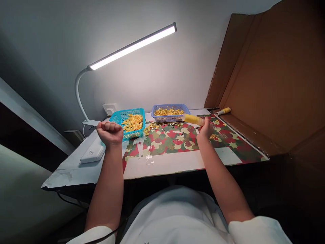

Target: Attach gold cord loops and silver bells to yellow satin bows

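Observation:
My left hand (110,133) is raised in a closed fist in front of a turquoise basket (114,117) of gold leaf-like pieces (133,122). Whether anything is inside the fist is hidden. At the right, my right hand (206,128) is closed around one end of a yellow tube-like cylinder (192,119). The cylinder points left, above the table, in front of a blue-purple basket (169,118) with thin gold pieces (169,111) in it. Several small silvery beads or bells (163,129) lie on the patterned sheet (167,144) between my hands.
A lit desk lamp (134,46) arches over the table from the left. A white power bank (92,151) lies at the left edge. Cardboard (274,78) walls the right side, with a second yellow-and-white cylinder (223,111) beside it. Thin gold bits (214,136) lie near my right hand.

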Tool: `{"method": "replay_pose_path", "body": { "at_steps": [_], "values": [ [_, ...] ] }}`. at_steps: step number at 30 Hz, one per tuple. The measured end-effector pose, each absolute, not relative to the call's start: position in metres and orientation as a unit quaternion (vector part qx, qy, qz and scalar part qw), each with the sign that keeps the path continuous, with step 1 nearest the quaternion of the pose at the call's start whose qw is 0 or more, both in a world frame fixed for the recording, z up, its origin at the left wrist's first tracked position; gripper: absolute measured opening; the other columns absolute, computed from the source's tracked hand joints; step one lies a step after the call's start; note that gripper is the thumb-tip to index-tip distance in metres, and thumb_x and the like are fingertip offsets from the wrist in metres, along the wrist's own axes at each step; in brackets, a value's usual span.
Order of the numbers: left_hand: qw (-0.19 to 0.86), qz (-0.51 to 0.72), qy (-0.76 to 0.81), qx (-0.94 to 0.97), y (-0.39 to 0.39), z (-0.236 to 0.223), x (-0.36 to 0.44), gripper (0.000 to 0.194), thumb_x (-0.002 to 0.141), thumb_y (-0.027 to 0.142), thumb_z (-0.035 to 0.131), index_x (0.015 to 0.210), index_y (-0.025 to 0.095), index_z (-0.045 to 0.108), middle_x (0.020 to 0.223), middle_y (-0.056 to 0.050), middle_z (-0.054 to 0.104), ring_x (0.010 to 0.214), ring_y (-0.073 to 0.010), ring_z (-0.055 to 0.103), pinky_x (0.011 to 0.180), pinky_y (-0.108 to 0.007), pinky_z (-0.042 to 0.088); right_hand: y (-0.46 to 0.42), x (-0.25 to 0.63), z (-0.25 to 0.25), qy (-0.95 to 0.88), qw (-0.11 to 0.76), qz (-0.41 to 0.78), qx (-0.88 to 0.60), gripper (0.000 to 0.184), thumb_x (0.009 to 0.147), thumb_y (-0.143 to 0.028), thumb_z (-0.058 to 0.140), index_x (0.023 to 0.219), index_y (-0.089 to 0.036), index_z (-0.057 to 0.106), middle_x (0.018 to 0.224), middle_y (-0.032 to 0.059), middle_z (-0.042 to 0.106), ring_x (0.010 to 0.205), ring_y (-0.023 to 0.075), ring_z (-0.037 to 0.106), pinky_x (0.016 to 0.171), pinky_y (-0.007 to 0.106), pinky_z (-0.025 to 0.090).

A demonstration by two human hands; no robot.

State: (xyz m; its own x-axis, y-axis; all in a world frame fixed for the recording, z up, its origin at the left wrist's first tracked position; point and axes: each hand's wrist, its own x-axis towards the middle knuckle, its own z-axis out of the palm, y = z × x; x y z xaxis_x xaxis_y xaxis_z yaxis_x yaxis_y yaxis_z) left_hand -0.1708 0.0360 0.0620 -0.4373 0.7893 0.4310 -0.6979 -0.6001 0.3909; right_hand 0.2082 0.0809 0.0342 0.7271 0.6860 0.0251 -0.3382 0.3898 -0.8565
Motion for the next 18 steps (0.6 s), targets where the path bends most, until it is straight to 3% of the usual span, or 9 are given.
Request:
{"method": "replay_pose_path", "body": {
  "at_steps": [3,7,9,11,14,16,18],
  "values": [
    [0.392,0.877,0.054,0.272,0.036,0.06,-0.191,0.033,0.092,0.033,0.058,0.12,0.015,0.057,0.116,-0.009,0.062,0.095,-0.0205,0.064,0.08,-0.04,0.056,0.086,0.224,0.035,-0.179,0.819,0.306,-0.452,0.041,0.085,-0.054,0.049,0.061,-0.025,0.034,0.045,-0.0107,0.025,0.034,0.0076,0.024,0.029,0.02,0.025],
    [0.361,0.894,0.04,0.261,0.036,0.059,-0.202,0.034,0.092,0.033,0.058,0.122,0.017,0.057,0.123,-0.01,0.059,0.103,-0.0228,0.062,0.086,-0.043,0.055,0.087,0.232,0.037,-0.212,0.813,0.297,-0.454,0.044,0.086,-0.058,0.044,0.06,-0.024,0.031,0.044,-0.0114,0.021,0.033,0.0068,0.02,0.029,0.02,0.023],
    [0.363,0.892,0.038,0.268,0.035,0.06,-0.2,0.032,0.092,0.033,0.058,0.119,0.015,0.058,0.116,-0.009,0.062,0.095,-0.0203,0.064,0.079,-0.04,0.056,0.084,0.225,0.038,-0.252,0.804,0.29,-0.455,0.045,0.085,-0.058,0.048,0.059,-0.024,0.035,0.044,-0.0108,0.025,0.034,0.0064,0.022,0.03,0.019,0.022],
    [0.373,0.882,0.039,0.285,0.031,0.063,-0.193,0.021,0.095,0.034,0.054,0.096,0.015,0.063,0.087,-0.002,0.065,0.069,-0.0118,0.061,0.063,-0.027,0.054,0.08,0.213,0.042,-0.312,0.787,0.281,-0.451,0.043,0.08,-0.056,0.056,0.058,-0.022,0.041,0.044,-0.0098,0.031,0.037,0.006,0.027,0.033,0.019,0.024],
    [0.404,0.854,0.056,0.323,0.025,0.07,-0.178,0.043,0.098,0.032,0.044,0.057,0.018,0.047,0.046,0.007,0.041,0.039,-0.0058,0.038,0.042,-0.018,0.038,0.075,0.191,0.054,-0.427,0.746,0.266,-0.437,0.037,0.071,-0.048,0.07,0.055,-0.02,0.051,0.047,-0.0079,0.041,0.044,0.0063,0.036,0.041,0.018,0.03],
    [0.43,0.828,0.081,0.351,0.023,0.076,-0.165,0.043,0.096,0.034,0.046,0.055,0.019,0.046,0.044,0.007,0.039,0.039,-0.0061,0.038,0.043,-0.018,0.037,0.075,0.178,0.068,-0.496,0.712,0.253,-0.428,0.034,0.066,-0.041,0.076,0.053,-0.019,0.054,0.047,-0.007,0.045,0.047,0.0067,0.038,0.044,0.019,0.031],
    [0.456,0.795,0.116,0.382,0.025,0.079,-0.149,0.035,0.092,0.038,0.052,0.062,0.02,0.055,0.053,0.005,0.053,0.049,-0.0074,0.05,0.05,-0.019,0.043,0.078,0.167,0.084,-0.543,0.686,0.234,-0.423,0.032,0.066,-0.038,0.077,0.052,-0.018,0.056,0.047,-0.0068,0.044,0.049,0.0069,0.037,0.046,0.02,0.03]
  ]
}}
